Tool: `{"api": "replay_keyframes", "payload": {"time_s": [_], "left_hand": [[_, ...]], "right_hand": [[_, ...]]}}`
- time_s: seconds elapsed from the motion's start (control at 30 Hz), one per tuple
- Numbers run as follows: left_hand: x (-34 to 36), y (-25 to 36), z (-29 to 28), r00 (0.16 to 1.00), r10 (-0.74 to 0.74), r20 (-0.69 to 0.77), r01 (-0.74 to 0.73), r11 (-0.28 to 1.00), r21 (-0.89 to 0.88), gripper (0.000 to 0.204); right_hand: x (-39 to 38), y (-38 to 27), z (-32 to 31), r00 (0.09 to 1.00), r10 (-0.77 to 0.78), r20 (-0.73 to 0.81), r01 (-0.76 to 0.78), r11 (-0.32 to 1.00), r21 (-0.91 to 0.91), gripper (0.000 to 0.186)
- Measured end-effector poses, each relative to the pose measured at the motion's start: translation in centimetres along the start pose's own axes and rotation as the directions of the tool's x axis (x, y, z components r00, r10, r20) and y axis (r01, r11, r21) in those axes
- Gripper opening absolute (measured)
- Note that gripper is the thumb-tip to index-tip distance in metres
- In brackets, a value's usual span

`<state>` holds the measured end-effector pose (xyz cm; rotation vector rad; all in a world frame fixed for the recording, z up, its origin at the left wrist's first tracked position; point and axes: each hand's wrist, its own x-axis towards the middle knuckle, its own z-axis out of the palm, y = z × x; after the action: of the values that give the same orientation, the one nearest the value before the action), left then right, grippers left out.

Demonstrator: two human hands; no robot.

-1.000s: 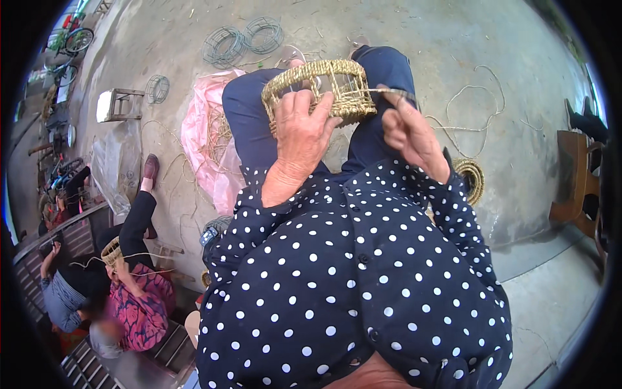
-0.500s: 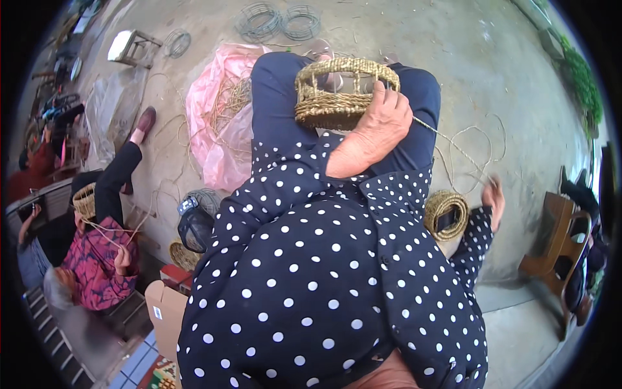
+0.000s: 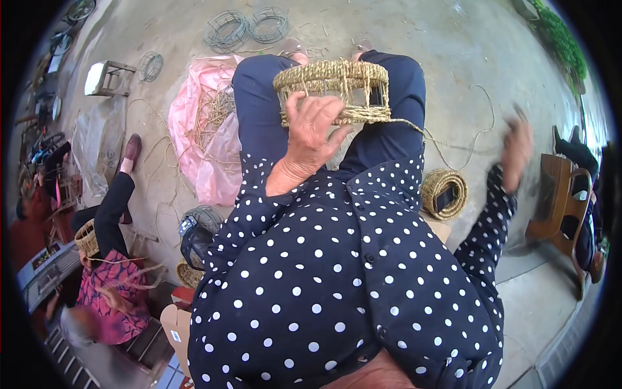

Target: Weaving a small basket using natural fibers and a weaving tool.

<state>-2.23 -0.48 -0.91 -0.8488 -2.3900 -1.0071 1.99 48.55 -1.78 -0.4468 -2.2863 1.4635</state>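
Observation:
A half-woven straw basket (image 3: 334, 78) on a wire frame rests on my lap, across my dark blue trousers. My left hand (image 3: 312, 133) grips its near side, fingers spread up over the woven wall. A straw cord (image 3: 421, 131) leaves the basket's right edge and trails in loops onto the concrete floor. My right hand (image 3: 518, 148) is flung out far to the right, raised and blurred by motion. Whether the cord is in that hand I cannot make out.
A small woven basket (image 3: 444, 192) sits by my right hip. A pink plastic sheet (image 3: 204, 139) with loose straw lies to my left, with wire frames (image 3: 243, 27) and a stool (image 3: 107, 76) beyond. Another person (image 3: 107, 285) weaves at lower left. A wooden chair (image 3: 560, 194) stands on the right.
My right hand left the basket rim and swung far out to the right, drawing the cord along. My left hand stayed on the basket and now grips its near side.

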Motion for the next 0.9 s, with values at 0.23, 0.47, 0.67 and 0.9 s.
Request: {"api": "replay_keyframes", "payload": {"time_s": [0.23,0.47,0.67,0.9], "left_hand": [[0.4,0.9,-0.2,0.996,-0.064,-0.057,0.068,0.995,0.070,0.066],[0.2,1.1,-0.5,0.999,-0.047,-0.014,0.048,0.986,0.160,0.054],[1.0,1.7,-1.6,0.964,-0.189,0.187,0.174,0.980,0.094,0.064],[1.4,1.1,-1.9,0.934,-0.279,0.221,0.306,0.947,-0.096,0.067]], "right_hand": [[-9.5,-19.0,24.6,0.646,-0.277,0.711,0.427,0.903,-0.036,0.017],[-8.7,-19.2,23.8,0.695,-0.169,0.699,0.211,0.977,0.026,0.019],[-5.6,-19.0,25.2,0.623,-0.179,0.761,0.400,0.910,-0.114,0.021],[-4.4,-19.1,26.7,0.441,0.086,0.893,0.082,0.987,-0.135,0.022]]}}
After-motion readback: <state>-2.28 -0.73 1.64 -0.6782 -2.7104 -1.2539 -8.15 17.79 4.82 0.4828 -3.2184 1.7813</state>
